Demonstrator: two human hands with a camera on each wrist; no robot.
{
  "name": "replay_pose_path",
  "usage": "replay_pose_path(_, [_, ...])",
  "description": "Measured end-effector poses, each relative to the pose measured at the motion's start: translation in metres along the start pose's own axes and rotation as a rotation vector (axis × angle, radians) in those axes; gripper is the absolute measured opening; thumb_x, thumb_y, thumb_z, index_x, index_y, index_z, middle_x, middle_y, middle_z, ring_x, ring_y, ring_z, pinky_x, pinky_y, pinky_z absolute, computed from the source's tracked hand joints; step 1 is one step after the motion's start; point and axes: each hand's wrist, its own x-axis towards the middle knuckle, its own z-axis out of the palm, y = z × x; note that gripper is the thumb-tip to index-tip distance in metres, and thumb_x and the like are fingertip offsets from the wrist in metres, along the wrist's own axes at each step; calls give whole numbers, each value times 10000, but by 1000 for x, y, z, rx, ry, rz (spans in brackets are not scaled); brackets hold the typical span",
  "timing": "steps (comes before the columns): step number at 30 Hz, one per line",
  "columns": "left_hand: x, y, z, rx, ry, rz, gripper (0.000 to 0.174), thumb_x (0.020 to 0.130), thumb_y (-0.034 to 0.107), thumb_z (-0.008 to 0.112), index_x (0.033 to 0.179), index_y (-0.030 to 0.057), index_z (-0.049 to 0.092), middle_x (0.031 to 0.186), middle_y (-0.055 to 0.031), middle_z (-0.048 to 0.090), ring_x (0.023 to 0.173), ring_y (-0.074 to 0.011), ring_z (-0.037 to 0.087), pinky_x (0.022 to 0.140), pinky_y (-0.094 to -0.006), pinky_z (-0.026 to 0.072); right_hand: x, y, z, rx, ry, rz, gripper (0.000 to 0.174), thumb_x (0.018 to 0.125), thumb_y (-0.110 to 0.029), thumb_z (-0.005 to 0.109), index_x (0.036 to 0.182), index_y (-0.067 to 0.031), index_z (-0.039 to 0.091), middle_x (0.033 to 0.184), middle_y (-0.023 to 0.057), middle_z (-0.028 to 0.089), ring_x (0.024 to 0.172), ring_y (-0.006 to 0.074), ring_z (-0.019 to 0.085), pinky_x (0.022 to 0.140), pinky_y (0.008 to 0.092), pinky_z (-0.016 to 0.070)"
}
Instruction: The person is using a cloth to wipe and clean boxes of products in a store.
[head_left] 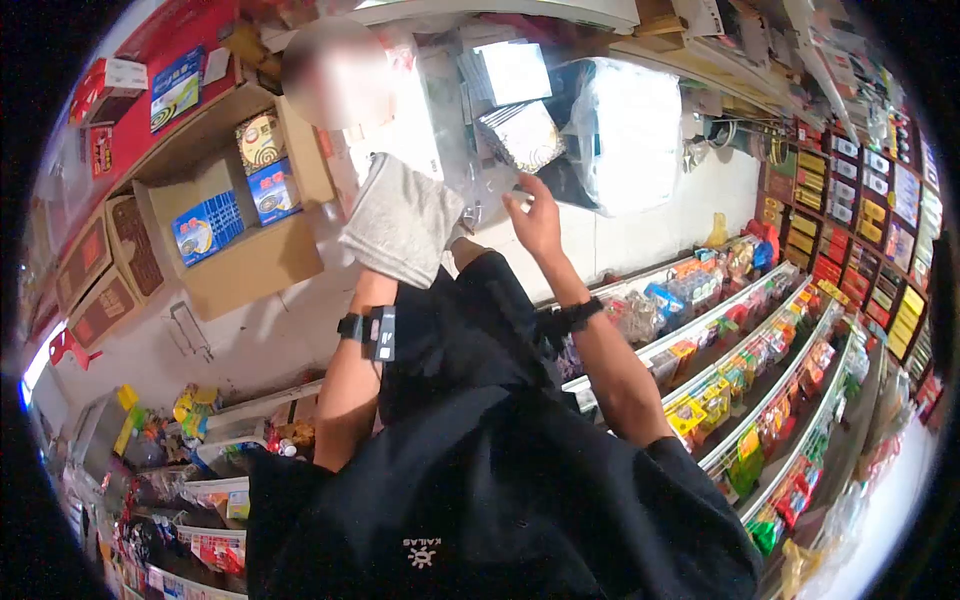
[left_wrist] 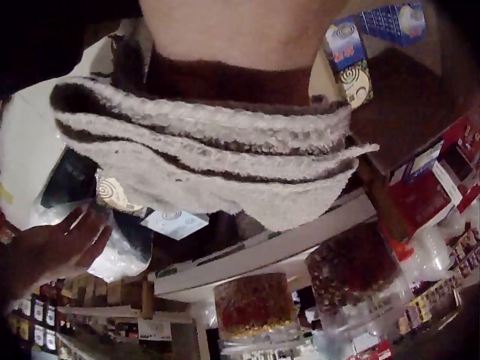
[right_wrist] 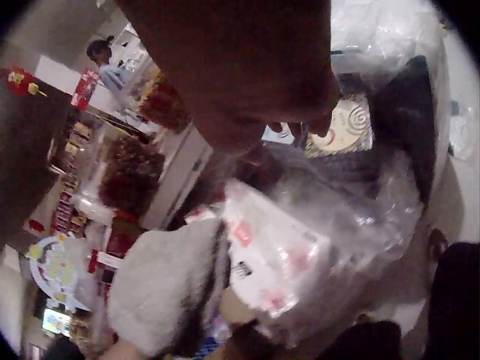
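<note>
A grey cloth (head_left: 402,222) covers the left hand, whose fingers are hidden; the left wrist view shows the cloth's folded layers (left_wrist: 217,146) below the wrist. The right hand (head_left: 537,222) has its fingers apart and slightly bent, just below a spiral-patterned box (head_left: 528,138). In the left wrist view the right hand (left_wrist: 67,247) appears at the left with spread fingers. The right wrist view shows the right hand (right_wrist: 259,105) dark, close to the spiral box (right_wrist: 343,127). Whether it touches the clear plastic (right_wrist: 352,217) beside it I cannot tell.
An open carton (head_left: 250,262) with blue boxes (head_left: 208,228) stands at the left. Light blue-and-white packets (head_left: 512,72) and a plastic-wrapped white bundle (head_left: 630,135) lie beyond the right hand. Shelves of packaged goods (head_left: 740,375) run along the right. A person (right_wrist: 109,64) appears at the upper left of the right wrist view.
</note>
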Motion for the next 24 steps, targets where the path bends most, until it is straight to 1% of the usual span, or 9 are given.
replay_pose_path(1, [-3, 0, 6, -488, 82, -91, 628, 992, 527, 383, 1441, 92, 448, 1507, -152, 429, 1348, -335, 437, 1135, -490, 339, 21, 42, -10, -270, 59, -131, 527, 844, -194, 752, 1277, 30, 551, 1223, 212, 623, 1144, 323, 604, 972, 394, 474])
replay_pose_path(2, [-3, 9, 17, -840, 165, -139, 628, 992, 526, 384, 1443, 93, 448, 1507, -152, 429, 1349, -336, 436, 1135, -492, 338, 39, 60, -20, -260, 48, -126, 527, 844, -194, 752, 1277, 30, 551, 1223, 212, 623, 1144, 323, 604, 972, 394, 474])
replay_pose_path(4, [-7, 8, 33, -1003, 282, -131, 627, 993, 525, 388, 1445, 95, 447, 1507, -152, 430, 1351, -340, 434, 1135, -497, 338, 81, 97, -34, -456, 61, -230, 720, 748, -204, 813, 1327, 45, 467, 1299, 266, 547, 1216, 430, 504, 1048, 453, 408])
replay_pose_path(5, [-10, 8, 43, -1035, 333, -126, 627, 993, 525, 389, 1446, 96, 447, 1507, -152, 430, 1353, -342, 432, 1135, -500, 337, 105, 117, -37, -507, 6, -215, 957, 679, -300, 875, 1418, 23, 361, 1429, 279, 427, 1317, 436, 407, 1098, 457, 351])
replay_pose_path(9, [-29, -5, 81, -1102, 524, -124, 625, 993, 523, 396, 1450, 99, 446, 1507, -151, 431, 1357, -348, 428, 1134, -510, 336, 163, 131, -41, -731, -61, -218, 1242, 573, -453, 917, 1522, -46, 226, 1521, 283, 296, 1388, 459, 313, 1126, 517, 294])
replay_pose_path(14, [-51, -14, 111, -1116, 703, -94, 624, 994, 521, 404, 1455, 103, 445, 1507, -151, 433, 1363, -357, 423, 1134, -522, 335, 191, 158, -35, -769, 22, -262, 1175, 594, -363, 909, 1520, -94, 239, 1462, 274, 368, 1335, 453, 382, 1098, 507, 325])
replay_pose_path(21, [-54, -2, 108, -1099, 864, -49, 622, 994, 518, 414, 1461, 108, 443, 1506, -150, 435, 1370, -367, 417, 1134, -537, 333, 199, 159, -47, -631, 36, 4, 1062, 574, -330, 919, 1430, -59, 352, 1264, 239, 504, 1176, 424, 510, 998, 484, 434])
replay_pose_path(23, [-61, -8, 96, -1274, 390, 136, 663, 985, 554, 409, 1482, 114, 413, 1523, -146, 412, 1388, -373, 392, 1143, -549, 309, 203, 173, -48, -626, 26, 39, 1059, 547, -369, 931, 1385, -27, 379, 1237, 268, 511, 1149, 442, 528, 972, 494, 466])
replay_pose_path(24, [-62, -2, 96, -1273, 388, 130, 663, 985, 554, 409, 1482, 114, 413, 1523, -146, 412, 1388, -373, 392, 1143, -549, 309, 203, 176, -48, -625, 28, 44, 1059, 547, -369, 931, 1385, -27, 379, 1237, 268, 511, 1149, 442, 528, 972, 494, 466])
